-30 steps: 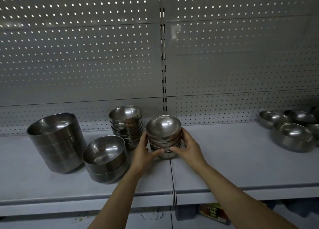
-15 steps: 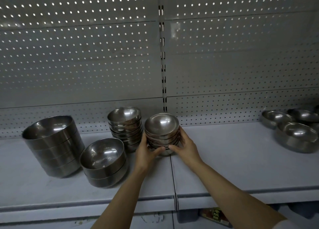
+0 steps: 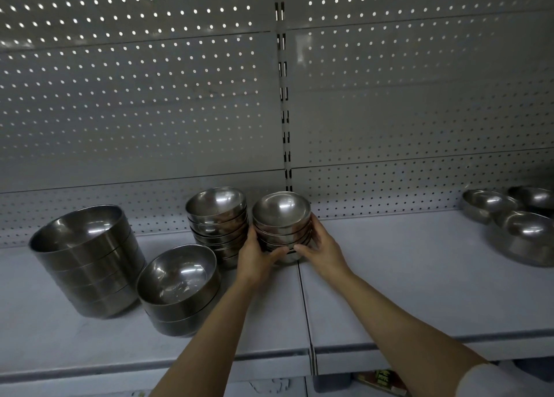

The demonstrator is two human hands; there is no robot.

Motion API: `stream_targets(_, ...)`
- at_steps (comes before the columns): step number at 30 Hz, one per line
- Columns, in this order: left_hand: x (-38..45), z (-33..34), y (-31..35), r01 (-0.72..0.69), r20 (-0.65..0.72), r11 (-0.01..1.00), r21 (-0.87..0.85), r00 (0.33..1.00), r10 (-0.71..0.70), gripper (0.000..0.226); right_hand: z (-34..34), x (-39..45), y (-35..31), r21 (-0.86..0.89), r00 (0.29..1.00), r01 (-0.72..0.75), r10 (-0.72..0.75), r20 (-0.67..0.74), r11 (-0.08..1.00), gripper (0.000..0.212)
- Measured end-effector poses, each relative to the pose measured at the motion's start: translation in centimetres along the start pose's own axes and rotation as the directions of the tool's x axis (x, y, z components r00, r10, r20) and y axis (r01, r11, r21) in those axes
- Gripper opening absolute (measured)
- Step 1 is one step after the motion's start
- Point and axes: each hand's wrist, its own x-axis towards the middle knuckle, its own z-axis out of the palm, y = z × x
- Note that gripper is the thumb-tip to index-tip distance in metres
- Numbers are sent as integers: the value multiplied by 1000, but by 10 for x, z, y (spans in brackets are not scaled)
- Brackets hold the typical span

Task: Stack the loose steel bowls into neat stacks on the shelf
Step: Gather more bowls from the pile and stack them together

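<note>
Head view. Grey shelf [image 3: 404, 276], pegboard back wall [image 3: 135, 112] behind, slotted upright post [image 3: 283, 97] at centre.

Small stack of steel bowls [image 3: 281, 223] at mid-shelf, close to back wall, over seam between two shelf boards. Held from both sides: left hand [image 3: 254, 259] on left flank, fingers curled round lower bowls, thumb across front near base; right hand [image 3: 322, 250] on right flank, fingers wrapped round side, thumb toward front. Thumbs nearly meeting at front of stack. Whether base sits on shelf or just off it: cannot tell.

Just left of held stack, touching or nearly so: second stack of small bowls [image 3: 217, 223], slightly taller, leaning a little.

Nearer front edge, left of left forearm: short stack of medium bowls [image 3: 180, 285], tilted toward camera.

Far left: stack of large bowls [image 3: 85, 259], leaning left.

Far right, well apart from hands: loose bowls [image 3: 521, 226], unstacked, clustered near back wall, partly cut by frame edge.

Below shelf edge, under right forearm: red-labelled item [image 3: 380, 381], too little visible to identify. White sleeve [image 3: 497, 381] at lower right corner.
</note>
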Motion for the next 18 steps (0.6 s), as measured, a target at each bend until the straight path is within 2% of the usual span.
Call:
stream_targets(7, 3, 1, 1, 36, -34, 998, 48, 999, -34, 95, -1, 2, -3, -54, 999, -2, 4, 35, 999, 84)
stream_targets(12, 2, 0, 5, 55, -50, 991, 119, 998, -49, 98, 1, 0, -1, -106, 1000, -2, 3, 8, 994, 86)
stream_targets(18, -6, 0, 15, 111, -81, 965, 237, 992, -94, 77, -6, -10, -9, -138, 996, -86, 80, -48, 987, 84)
